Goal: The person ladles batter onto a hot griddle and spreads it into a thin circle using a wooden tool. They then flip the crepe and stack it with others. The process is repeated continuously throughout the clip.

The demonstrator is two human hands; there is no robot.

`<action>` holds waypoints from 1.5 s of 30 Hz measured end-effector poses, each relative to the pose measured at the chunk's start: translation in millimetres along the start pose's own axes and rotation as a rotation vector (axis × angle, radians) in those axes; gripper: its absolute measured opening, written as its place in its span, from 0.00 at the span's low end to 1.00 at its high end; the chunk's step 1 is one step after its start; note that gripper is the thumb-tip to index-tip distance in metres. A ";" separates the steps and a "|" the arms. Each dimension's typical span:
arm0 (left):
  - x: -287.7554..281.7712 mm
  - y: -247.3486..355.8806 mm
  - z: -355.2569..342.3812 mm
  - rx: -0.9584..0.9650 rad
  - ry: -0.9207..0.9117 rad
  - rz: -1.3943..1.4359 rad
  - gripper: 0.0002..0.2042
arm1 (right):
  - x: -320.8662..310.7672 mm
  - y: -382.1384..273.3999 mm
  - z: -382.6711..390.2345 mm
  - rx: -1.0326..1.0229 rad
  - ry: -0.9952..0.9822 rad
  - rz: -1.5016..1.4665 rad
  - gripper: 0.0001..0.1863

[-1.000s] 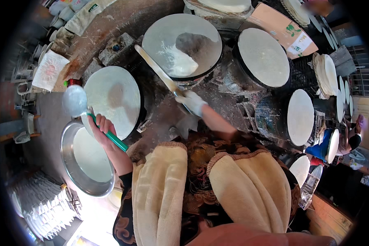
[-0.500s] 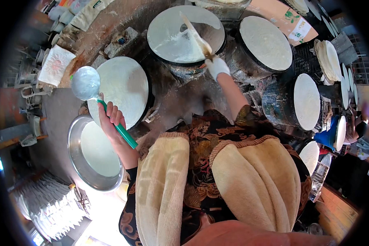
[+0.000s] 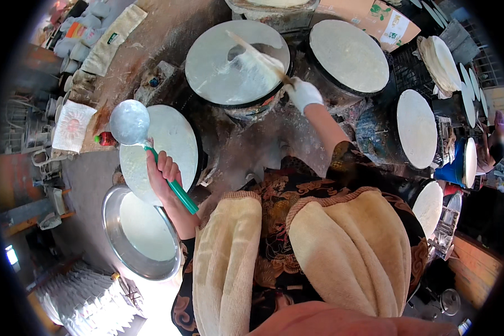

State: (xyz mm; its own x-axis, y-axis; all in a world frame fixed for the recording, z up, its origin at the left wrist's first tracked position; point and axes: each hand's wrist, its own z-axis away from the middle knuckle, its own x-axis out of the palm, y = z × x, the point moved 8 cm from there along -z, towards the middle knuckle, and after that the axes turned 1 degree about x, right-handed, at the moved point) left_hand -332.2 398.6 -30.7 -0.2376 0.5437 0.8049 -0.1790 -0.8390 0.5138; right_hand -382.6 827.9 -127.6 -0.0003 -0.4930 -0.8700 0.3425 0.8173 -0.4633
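Note:
My left hand (image 3: 163, 171) is closed round the green handle of a metal ladle (image 3: 130, 123). The ladle's bowl, smeared with white batter, hangs above the edge of the left round griddle (image 3: 165, 145). In a white glove, my right hand (image 3: 305, 95) grips the narrow end of a batter-coated flat spreader (image 3: 260, 60). The blade lies slantwise over the middle griddle (image 3: 213, 70), which is mostly covered in wet white batter. A darker grey patch shows near the blade. Whether the blade touches the batter I cannot tell.
A steel basin (image 3: 107, 215) of white batter stands at my left, below the left griddle. More batter-covered griddles (image 3: 350, 56) curve round to the right. Beyond are a stack of pale flat rounds (image 3: 434, 67), a cardboard box (image 3: 369, 19) and a white cloth (image 3: 74, 126).
My right hand has swung rightward with the spreader, and the dark patch on the middle griddle has shrunk. The ladle has shifted right over the left griddle. The whole view has turned slightly.

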 end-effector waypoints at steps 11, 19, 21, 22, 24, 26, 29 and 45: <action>2.1 -12.0 -17.9 0.006 -0.006 -0.313 0.14 | -3.7 51.1 -8.5 0.019 0.050 0.091 0.20; 41.6 -38.1 -8.9 -0.091 0.020 -0.214 0.22 | 5.2 -8.1 24.7 -0.177 -0.202 0.019 0.22; 52.0 -39.6 -14.5 -0.041 0.065 -0.220 0.20 | 15.7 43.7 9.5 -0.024 -0.158 0.099 0.22; 53.2 -42.1 -15.7 -0.043 0.062 -0.223 0.19 | 8.3 55.9 -6.5 -0.026 -0.085 0.078 0.21; 54.0 -54.0 -25.2 -0.112 -0.040 -0.216 0.15 | -17.9 63.9 -45.8 -0.079 0.100 0.070 0.19; 45.6 -69.1 -40.3 -0.211 -0.224 -0.178 0.13 | -35.1 45.1 -68.7 -0.094 0.067 0.049 0.19; 40.2 -65.1 -35.9 -0.142 -0.073 -0.204 0.14 | -26.1 19.4 -44.0 -0.212 -0.019 0.006 0.20; 61.0 -94.5 -26.5 -0.213 -0.102 -0.273 0.17 | 18.9 20.1 -36.8 0.076 0.094 -0.554 0.29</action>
State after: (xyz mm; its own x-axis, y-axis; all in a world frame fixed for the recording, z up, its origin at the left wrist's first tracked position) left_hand -355.1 511.7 -38.0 -0.0591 0.7331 0.6776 -0.4199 -0.6340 0.6494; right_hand -410.3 846.0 -159.6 -0.2813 -0.8110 -0.5130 0.3338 0.4185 -0.8447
